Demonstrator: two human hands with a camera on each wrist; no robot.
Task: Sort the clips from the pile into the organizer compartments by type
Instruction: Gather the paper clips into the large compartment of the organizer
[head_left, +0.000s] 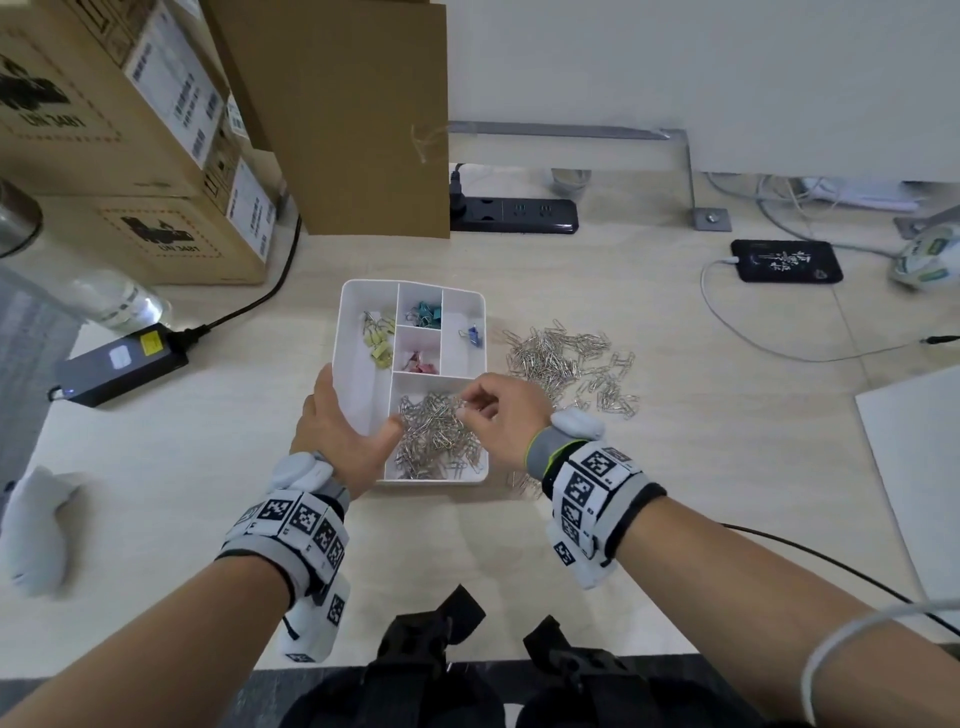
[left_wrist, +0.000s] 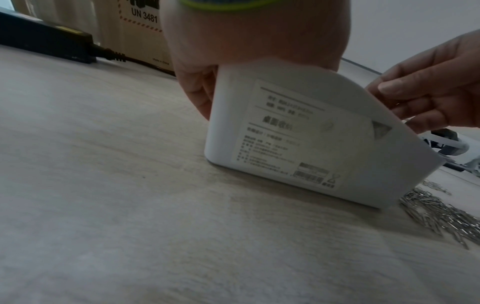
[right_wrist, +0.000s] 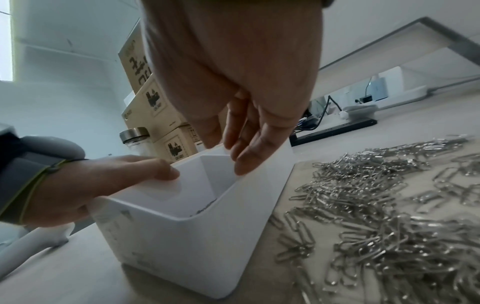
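Observation:
A white organizer sits mid-table. Its left bay holds yellow binder clips, its back-middle bay teal ones, its centre bay pink ones, and its right bay one blue clip. The near bay holds silver paper clips. My left hand grips the organizer's near-left wall, thumb inside. My right hand hovers over the near bay and pinches paper clips in its fingertips. The loose pile of paper clips lies right of the organizer.
Cardboard boxes and a brown board stand at the back left. Nearby are a power adapter, a bottle, a power strip and a black device. A white sheet lies at right.

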